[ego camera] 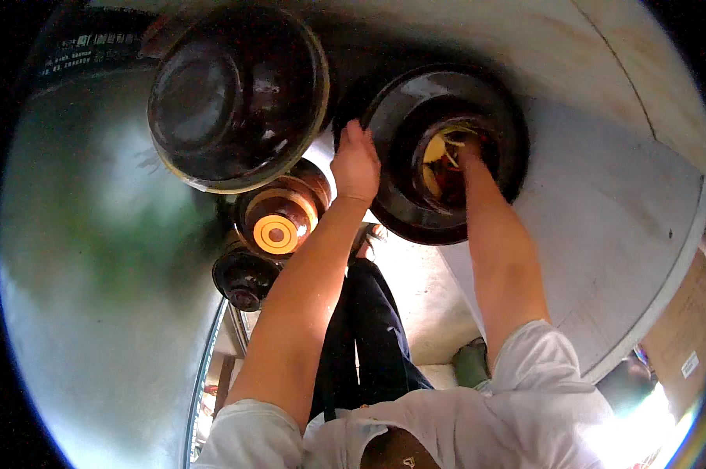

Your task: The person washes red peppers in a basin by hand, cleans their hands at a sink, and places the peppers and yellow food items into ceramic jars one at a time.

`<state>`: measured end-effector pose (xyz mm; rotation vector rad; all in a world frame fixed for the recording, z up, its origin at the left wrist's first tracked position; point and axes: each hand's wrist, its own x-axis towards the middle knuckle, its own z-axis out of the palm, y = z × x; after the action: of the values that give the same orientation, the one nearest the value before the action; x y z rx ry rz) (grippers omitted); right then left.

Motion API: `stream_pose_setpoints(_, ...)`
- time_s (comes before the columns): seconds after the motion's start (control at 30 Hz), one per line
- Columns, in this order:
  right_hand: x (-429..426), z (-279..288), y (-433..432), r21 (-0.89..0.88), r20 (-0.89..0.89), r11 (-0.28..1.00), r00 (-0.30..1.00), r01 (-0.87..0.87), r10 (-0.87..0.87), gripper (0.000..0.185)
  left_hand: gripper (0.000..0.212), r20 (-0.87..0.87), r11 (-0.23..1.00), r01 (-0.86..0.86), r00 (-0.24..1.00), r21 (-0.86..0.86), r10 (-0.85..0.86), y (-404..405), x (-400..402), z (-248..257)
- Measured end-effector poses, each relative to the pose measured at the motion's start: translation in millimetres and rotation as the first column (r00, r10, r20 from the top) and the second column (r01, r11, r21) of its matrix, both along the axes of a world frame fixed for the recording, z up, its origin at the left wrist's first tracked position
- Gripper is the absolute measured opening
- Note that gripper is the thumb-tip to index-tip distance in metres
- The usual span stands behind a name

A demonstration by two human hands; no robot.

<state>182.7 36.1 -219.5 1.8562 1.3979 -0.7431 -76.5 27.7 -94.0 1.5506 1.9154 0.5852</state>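
A large dark-brown glazed earthenware jar (pixel 408 217) with a wide rim stands in front of me, and I look down into its round mouth. My left hand (pixel 356 164) lies against the left edge of this rim, fingers close together; how firmly it grips is unclear. My right hand (pixel 469 146) reaches down inside the mouth, its fingers lost in shadow. Around it in the jar are pale yellow pieces (pixel 434 149), thin yellowish strips and dark reddish contents (pixel 450 179). They look like pickled vegetables. Whether the right fingers hold any is hidden.
Left of the jar is a large upturned dark glazed basin (pixel 271 88). Nearer me are a brown glazed vessel (pixel 275 234) with a ringed round end and a smaller dark glazed one (pixel 246 278). A grey panel (pixel 605 234) borders the right, with a cardboard box (pixel 675 328) beyond.
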Motion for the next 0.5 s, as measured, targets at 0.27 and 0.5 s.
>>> stream_pose_setpoints(0.27, -65.8, 133.1, -22.6, 0.559, -0.435, 0.596, 0.816, 0.576, -0.381, 0.033, 0.026, -0.066, 1.000, -0.022, 0.998, -0.010, 0.021, -1.8, 2.9, 3.3)
stream_pose_setpoints(0.5, -74.4, 183.5, -44.5, -0.087, -0.909, 0.133, -0.024, 0.987, -0.416, 0.022, 0.022, -0.101, 1.000, 0.009, 0.995, -0.004, -0.009, -0.7, 3.5, -2.2)
